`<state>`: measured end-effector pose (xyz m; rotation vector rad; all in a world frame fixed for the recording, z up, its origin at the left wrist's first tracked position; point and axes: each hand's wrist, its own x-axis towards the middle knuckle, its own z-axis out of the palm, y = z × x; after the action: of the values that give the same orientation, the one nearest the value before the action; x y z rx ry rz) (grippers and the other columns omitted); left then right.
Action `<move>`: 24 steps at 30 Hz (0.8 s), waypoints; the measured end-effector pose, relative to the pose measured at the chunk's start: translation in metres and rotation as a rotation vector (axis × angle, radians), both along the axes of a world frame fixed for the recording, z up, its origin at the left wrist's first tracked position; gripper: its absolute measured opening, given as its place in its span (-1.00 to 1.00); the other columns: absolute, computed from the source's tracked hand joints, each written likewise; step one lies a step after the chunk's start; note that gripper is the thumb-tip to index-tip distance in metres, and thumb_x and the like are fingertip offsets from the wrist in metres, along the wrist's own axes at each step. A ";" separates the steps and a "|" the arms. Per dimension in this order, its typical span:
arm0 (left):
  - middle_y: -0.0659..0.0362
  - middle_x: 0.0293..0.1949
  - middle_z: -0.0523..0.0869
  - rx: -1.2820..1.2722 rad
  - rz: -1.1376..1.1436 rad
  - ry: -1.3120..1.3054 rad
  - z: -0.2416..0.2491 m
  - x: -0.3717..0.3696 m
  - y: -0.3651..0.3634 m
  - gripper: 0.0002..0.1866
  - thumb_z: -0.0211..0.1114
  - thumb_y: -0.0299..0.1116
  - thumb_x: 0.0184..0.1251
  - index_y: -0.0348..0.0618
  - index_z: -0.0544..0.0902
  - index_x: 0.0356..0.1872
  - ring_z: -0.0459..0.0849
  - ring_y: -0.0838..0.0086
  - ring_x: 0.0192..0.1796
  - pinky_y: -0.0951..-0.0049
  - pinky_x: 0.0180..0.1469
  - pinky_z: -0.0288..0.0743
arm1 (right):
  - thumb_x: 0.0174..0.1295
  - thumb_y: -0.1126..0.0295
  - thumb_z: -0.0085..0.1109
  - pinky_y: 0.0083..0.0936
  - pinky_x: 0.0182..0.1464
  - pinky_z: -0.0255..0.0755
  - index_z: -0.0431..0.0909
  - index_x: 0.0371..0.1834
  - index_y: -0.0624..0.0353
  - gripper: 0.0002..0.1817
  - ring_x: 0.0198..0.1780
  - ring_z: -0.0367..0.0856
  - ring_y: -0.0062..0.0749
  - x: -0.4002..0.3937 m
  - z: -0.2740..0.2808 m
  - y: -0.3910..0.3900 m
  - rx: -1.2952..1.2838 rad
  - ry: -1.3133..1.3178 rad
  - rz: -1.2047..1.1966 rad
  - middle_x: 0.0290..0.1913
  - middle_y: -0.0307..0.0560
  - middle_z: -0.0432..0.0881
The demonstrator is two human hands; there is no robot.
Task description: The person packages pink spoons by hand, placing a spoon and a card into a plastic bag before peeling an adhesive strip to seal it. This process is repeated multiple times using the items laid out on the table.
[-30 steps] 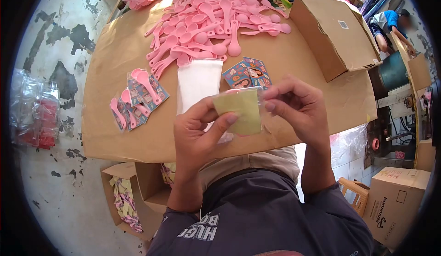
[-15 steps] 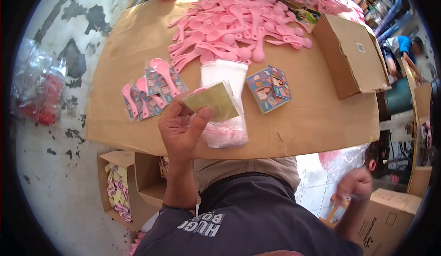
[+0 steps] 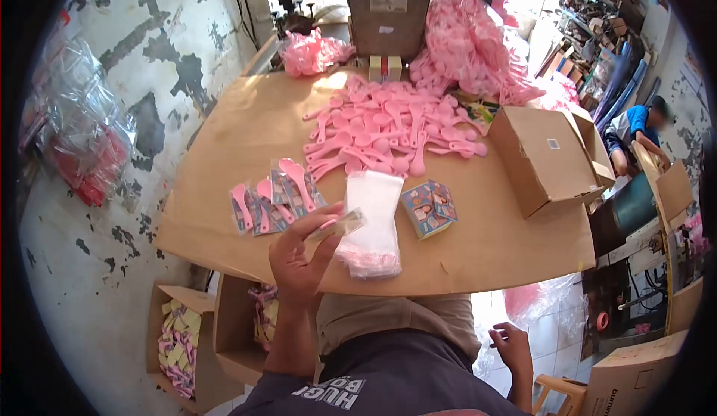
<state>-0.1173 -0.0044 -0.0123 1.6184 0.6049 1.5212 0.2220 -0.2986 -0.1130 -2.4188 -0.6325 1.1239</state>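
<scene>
My left hand [image 3: 299, 255] is closed on a clear plastic packet [image 3: 345, 223] with a card in it, held above the table and tilted nearly edge-on. Below it lies a stack of clear plastic bags [image 3: 375, 207] with pink at its near end. Several packets [image 3: 258, 208], each a pink spoon over a printed card, overlap left of that stack. To its right sits a pile of printed cards [image 3: 422, 218]. A large heap of pink spoons [image 3: 388, 125] covers the table's far half. My right hand [image 3: 514, 347] hangs off the table's near edge, its fingers apart and nothing visible in them.
A cardboard box [image 3: 534, 166] stands at the table's right. Bagged pink goods [image 3: 470, 42] are piled behind the spoons. Under the left edge, open boxes [image 3: 179, 341] hold yellow-and-pink pieces. A wooden stool [image 3: 560, 393] is near my right hand. Another person [image 3: 631, 132] is at far right.
The view has tipped up, showing more of the room. The packet in my left hand has turned from face-on to nearly edge-on. My right hand has moved inward, and its fingers have opened.
</scene>
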 end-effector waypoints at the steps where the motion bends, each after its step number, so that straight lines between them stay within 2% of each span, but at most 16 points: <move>1: -0.19 0.19 0.70 0.028 0.001 0.029 -0.004 -0.006 0.002 -0.69 0.38 -0.64 0.36 -0.36 0.63 0.11 0.69 0.22 0.23 0.24 0.30 0.58 | 0.19 0.20 0.50 -0.19 0.25 0.53 0.69 0.10 0.16 -0.54 0.20 0.69 -0.06 0.001 -0.001 0.002 0.020 -0.008 -0.004 0.09 0.09 0.76; 3: -0.17 0.17 0.72 0.041 0.022 -0.002 -0.001 -0.008 -0.001 -0.70 0.39 -0.64 0.34 -0.34 0.65 0.08 0.70 0.20 0.25 0.23 0.33 0.54 | 0.26 0.10 0.44 -0.17 0.26 0.53 0.66 0.16 0.20 -0.48 0.22 0.68 -0.01 0.003 -0.005 0.001 0.026 -0.400 0.389 0.14 0.13 0.74; 4: -0.14 0.16 0.74 0.035 0.046 -0.026 -0.001 -0.008 -0.003 -0.70 0.41 -0.65 0.31 -0.31 0.67 0.05 0.71 0.19 0.26 0.23 0.36 0.50 | 0.26 0.10 0.44 -0.17 0.26 0.53 0.66 0.16 0.20 -0.48 0.22 0.68 -0.01 0.009 -0.010 -0.001 0.035 -0.407 0.386 0.14 0.13 0.74; 6: -0.11 0.14 0.74 0.064 0.069 -0.007 -0.003 -0.011 -0.006 -0.71 0.42 -0.65 0.29 -0.30 0.69 0.03 0.71 0.21 0.23 0.25 0.33 0.52 | 0.24 0.02 0.45 -0.15 0.27 0.54 0.62 0.24 0.21 -0.38 0.21 0.69 0.02 0.014 -0.005 0.003 0.061 -0.362 0.670 0.20 0.16 0.71; 7: -0.08 0.12 0.74 0.081 0.094 0.019 -0.004 -0.013 -0.007 -0.71 0.43 -0.64 0.28 -0.29 0.70 0.01 0.71 0.23 0.21 0.26 0.31 0.54 | 0.29 0.07 0.42 -0.23 0.24 0.57 0.60 0.29 0.20 -0.40 0.17 0.74 -0.06 0.020 0.000 0.006 0.036 -0.212 0.684 0.22 0.18 0.70; 8: -0.08 0.12 0.74 0.083 0.087 0.018 -0.006 -0.015 -0.007 -0.71 0.43 -0.64 0.28 -0.29 0.70 0.01 0.71 0.23 0.21 0.26 0.31 0.54 | 0.29 0.07 0.42 -0.23 0.24 0.57 0.60 0.29 0.20 -0.40 0.17 0.74 -0.06 0.023 0.004 0.013 0.038 -0.213 0.678 0.22 0.18 0.70; 10: 0.01 0.04 0.71 0.139 0.181 0.150 -0.010 -0.021 -0.006 -0.72 0.45 -0.63 0.25 -0.28 0.72 -0.01 0.68 0.32 0.11 0.34 0.20 0.56 | 0.34 0.15 0.40 -0.34 0.19 0.60 0.59 0.31 0.20 -0.45 0.15 0.76 -0.19 0.030 0.003 0.017 0.243 0.291 0.512 0.19 0.15 0.72; 11: 0.01 0.04 0.71 0.141 0.168 0.153 -0.011 -0.023 -0.006 -0.72 0.45 -0.63 0.25 -0.28 0.72 -0.01 0.68 0.32 0.11 0.34 0.20 0.56 | 0.39 0.24 0.36 -0.40 0.15 0.61 0.60 0.28 0.22 -0.53 0.13 0.77 -0.27 0.029 -0.001 0.024 0.341 0.374 0.399 0.15 0.12 0.75; 12: 0.05 0.00 0.67 0.135 0.217 0.173 -0.011 -0.025 -0.006 -0.72 0.46 -0.63 0.25 -0.28 0.73 -0.02 0.65 0.35 0.06 0.37 0.16 0.55 | 0.36 0.28 0.39 -0.35 0.16 0.63 0.62 0.23 0.24 -0.56 0.13 0.78 -0.21 0.032 0.000 0.027 0.196 0.087 0.341 0.09 0.12 0.77; 14: 0.09 -0.05 0.63 0.132 0.242 0.194 -0.010 -0.025 -0.003 -0.73 0.46 -0.63 0.24 -0.28 0.73 -0.03 0.62 0.39 0.01 0.40 0.12 0.54 | 0.35 0.30 0.38 -0.28 0.14 0.65 0.64 0.16 0.27 -0.61 0.11 0.79 -0.17 0.026 -0.003 0.032 0.293 -0.336 0.308 0.05 0.13 0.79; 15: 0.10 -0.06 0.61 0.119 0.261 0.185 -0.009 -0.025 -0.002 -0.73 0.46 -0.63 0.24 -0.29 0.73 -0.03 0.60 0.40 0.00 0.42 0.10 0.53 | 0.34 0.31 0.39 -0.23 0.15 0.66 0.64 0.15 0.28 -0.61 0.13 0.78 -0.13 0.030 -0.007 0.037 0.383 -0.277 0.272 0.06 0.15 0.78; 18: 0.12 -0.10 0.57 0.054 0.266 0.165 -0.015 -0.023 0.004 -0.73 0.46 -0.63 0.24 -0.30 0.72 -0.03 0.59 0.41 -0.03 0.46 0.07 0.52 | 0.38 0.28 0.37 -0.26 0.25 0.60 0.55 0.30 0.27 -0.51 0.18 0.75 -0.06 0.041 -0.023 0.047 0.485 0.278 0.087 0.12 0.15 0.76; 19: 0.12 -0.10 0.57 0.060 0.270 0.153 -0.019 -0.024 0.007 -0.73 0.47 -0.63 0.24 -0.30 0.72 -0.03 0.58 0.41 -0.03 0.47 0.07 0.51 | 0.38 0.28 0.37 -0.26 0.25 0.60 0.55 0.30 0.27 -0.51 0.18 0.75 -0.06 0.040 -0.028 0.048 0.487 0.277 0.071 0.12 0.15 0.76; 22: 0.13 -0.10 0.56 0.090 0.275 0.154 -0.024 -0.020 0.015 -0.74 0.48 -0.61 0.24 -0.30 0.71 -0.05 0.57 0.42 -0.04 0.49 0.06 0.49 | 0.37 0.16 0.38 -0.27 0.22 0.59 0.52 0.38 0.23 -0.41 0.22 0.72 -0.17 0.037 -0.062 0.056 0.268 -0.197 0.293 0.18 0.15 0.73; 24: 0.12 -0.09 0.56 0.114 0.298 0.190 -0.030 -0.021 0.017 -0.73 0.48 -0.59 0.24 -0.29 0.69 -0.04 0.57 0.41 -0.03 0.49 0.05 0.50 | 0.35 0.12 0.39 -0.18 0.20 0.58 0.58 0.32 0.19 -0.44 0.24 0.70 -0.10 0.057 -0.109 0.067 0.483 0.225 0.189 0.20 0.14 0.72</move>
<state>-0.1382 0.0130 -0.0420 1.8373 0.9114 1.6495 0.2787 -0.2321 -0.2222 -1.8273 -0.9464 1.1377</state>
